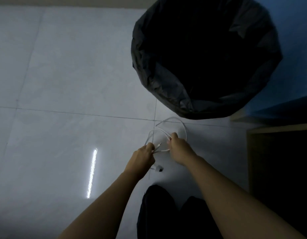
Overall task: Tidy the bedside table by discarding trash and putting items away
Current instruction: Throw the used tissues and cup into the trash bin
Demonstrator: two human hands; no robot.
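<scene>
Both hands are held out over a pale tiled floor (63,83), working a thin white cable (177,121) between them. The left hand (142,157) is closed in a pinch on several strands of the cable, and a small metal plug tip (159,145) sticks out just beyond its fingertips. The right hand (179,149) is also closed, gripping the cable a little higher and to the right, with 1 short strand stretched between the 2 hands. From the grips the cable rises in 2 loose loops that hang in the air above the floor, their far edge close to the near rim of a bin lined with a black bag (159,83). The bin stands open on the floor, well ahead of the hands, and its inside is too dark to see into. Below the left wrist, a small plug end (158,169) with a dark face dangles. A bright streak of reflected light (92,173) lies on the tiles to the left, and dark wooden furniture (278,130) stands at the right edge.
</scene>
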